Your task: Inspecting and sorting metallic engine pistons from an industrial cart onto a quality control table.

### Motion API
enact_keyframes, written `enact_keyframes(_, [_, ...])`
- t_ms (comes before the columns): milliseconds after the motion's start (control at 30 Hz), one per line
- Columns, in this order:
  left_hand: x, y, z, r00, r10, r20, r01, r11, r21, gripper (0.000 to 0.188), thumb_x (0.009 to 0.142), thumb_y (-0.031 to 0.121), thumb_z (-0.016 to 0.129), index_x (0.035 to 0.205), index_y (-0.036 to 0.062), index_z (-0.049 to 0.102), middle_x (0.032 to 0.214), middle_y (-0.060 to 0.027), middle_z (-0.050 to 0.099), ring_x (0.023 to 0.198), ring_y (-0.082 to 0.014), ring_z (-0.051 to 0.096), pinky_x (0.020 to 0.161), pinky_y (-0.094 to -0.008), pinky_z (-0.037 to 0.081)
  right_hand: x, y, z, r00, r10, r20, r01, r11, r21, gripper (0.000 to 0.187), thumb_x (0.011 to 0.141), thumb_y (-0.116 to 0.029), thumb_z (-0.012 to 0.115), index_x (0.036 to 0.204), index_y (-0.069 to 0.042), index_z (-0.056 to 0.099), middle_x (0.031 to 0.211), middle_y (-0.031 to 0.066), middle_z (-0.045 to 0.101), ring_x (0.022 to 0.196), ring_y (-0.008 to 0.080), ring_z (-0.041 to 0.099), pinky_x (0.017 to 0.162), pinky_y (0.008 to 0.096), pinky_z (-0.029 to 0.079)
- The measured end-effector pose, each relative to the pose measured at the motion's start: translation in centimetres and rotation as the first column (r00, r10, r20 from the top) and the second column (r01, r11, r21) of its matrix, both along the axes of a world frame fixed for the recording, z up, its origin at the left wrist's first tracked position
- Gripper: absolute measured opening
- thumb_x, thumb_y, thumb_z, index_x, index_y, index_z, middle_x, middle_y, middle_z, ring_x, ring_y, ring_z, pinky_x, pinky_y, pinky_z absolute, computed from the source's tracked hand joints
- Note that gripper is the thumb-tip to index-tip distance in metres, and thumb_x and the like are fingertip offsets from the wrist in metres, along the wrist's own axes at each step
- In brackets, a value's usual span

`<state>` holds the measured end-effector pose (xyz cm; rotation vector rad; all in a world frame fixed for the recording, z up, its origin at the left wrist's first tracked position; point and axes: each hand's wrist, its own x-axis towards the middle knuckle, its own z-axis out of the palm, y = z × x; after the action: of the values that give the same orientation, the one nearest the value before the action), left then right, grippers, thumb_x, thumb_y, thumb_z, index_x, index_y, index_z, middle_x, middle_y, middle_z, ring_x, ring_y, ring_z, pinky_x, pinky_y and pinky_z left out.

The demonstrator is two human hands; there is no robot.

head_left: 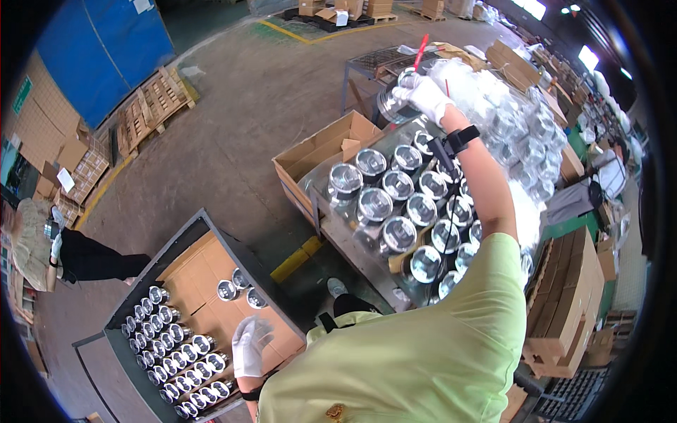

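Note:
My left hand (249,347), in a white glove, hangs over the near side of a dark-framed bin. Its fingers are a little blurred but look apart, with nothing seen in them. Close by in the bin stand three loose shiny metal pistons (227,290). My right hand (424,96), gloved too, reaches to the far end of the table and is closed round a slim red pen-like marker (421,53) pointing up. Just beside its fingers sits a shiny round metal piece (391,107), partly covered by the glove.
Rows of pistons (398,185) crowd the table, and several more rows (189,381) fill the bin's left side. An open cardboard box (296,158) adjoins the table. Clear plastic wrapping (486,92) heaps behind. Stacked cartons (571,296) stand right; another person (35,243) is at left.

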<state>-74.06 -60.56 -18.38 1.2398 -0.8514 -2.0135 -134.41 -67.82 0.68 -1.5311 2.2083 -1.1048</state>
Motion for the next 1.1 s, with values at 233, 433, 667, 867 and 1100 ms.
enact_keyframes(233, [-4.1,-1.5,2.2,0.982,0.145,0.121,-0.161,0.979,0.129,0.027,0.094,0.021,0.057,0.114,0.0047,0.062,0.098,-0.0128,0.067,0.084,-0.0258,0.066,0.070,-0.0353,0.053,-12.2,-9.6,-18.1,0.987,0.127,-0.096,-0.108,0.976,0.188,0.006,0.076,-0.009,0.063,0.076,-0.003,0.063,0.073,0.0107,0.061,0.071,0.0251,0.060,0.066,0.0370,0.048])
enact_keyframes(433, [-6.6,-2.5,3.3,0.964,0.209,0.167,-0.233,0.962,0.139,0.027,0.092,0.021,0.059,0.113,0.0043,0.062,0.096,-0.0129,0.067,0.083,-0.0257,0.066,0.070,-0.0346,0.053,-10.9,-10.7,-23.3,0.884,0.218,-0.414,0.012,0.874,0.486,0.027,0.073,-0.028,0.065,0.083,-0.004,0.072,0.085,0.0174,0.068,0.080,0.0345,0.066,0.071,0.0419,0.053])
enact_keyframes(667, [-8.1,-3.3,3.7,0.957,0.210,0.200,-0.237,0.964,0.123,0.025,0.093,0.020,0.058,0.112,0.0043,0.062,0.097,-0.0126,0.067,0.083,-0.0250,0.066,0.070,-0.0334,0.052,-8.4,-8.9,-23.2,0.946,0.134,-0.294,0.062,0.819,0.570,0.030,0.073,-0.031,0.066,0.089,-0.005,0.072,0.093,0.0170,0.068,0.088,0.0348,0.064,0.078,0.0434,0.050])
enact_keyframes(867, [-9.0,-4.3,3.5,0.964,0.178,0.199,-0.201,0.975,0.099,0.026,0.093,0.021,0.057,0.112,0.0037,0.063,0.096,-0.0120,0.067,0.081,-0.0241,0.066,0.069,-0.0328,0.052,-8.4,-7.4,-22.3,0.952,0.171,-0.255,0.034,0.769,0.639,0.031,0.076,-0.030,0.064,0.094,-0.007,0.071,0.097,0.0171,0.067,0.091,0.0351,0.063,0.081,0.0424,0.049])
enact_keyframes(1100, [-7.3,-3.1,2.6,0.950,0.246,0.195,-0.261,0.963,0.060,0.030,0.094,0.024,0.056,0.116,0.0037,0.059,0.098,-0.0100,0.066,0.087,-0.0224,0.064,0.071,-0.0327,0.051,-10.9,-1.5,-16.2,0.989,-0.020,-0.145,0.091,0.860,0.502,0.028,0.082,-0.027,0.067,0.098,-0.004,0.071,0.094,0.0142,0.070,0.086,0.0260,0.068,0.078,0.0329,0.052])
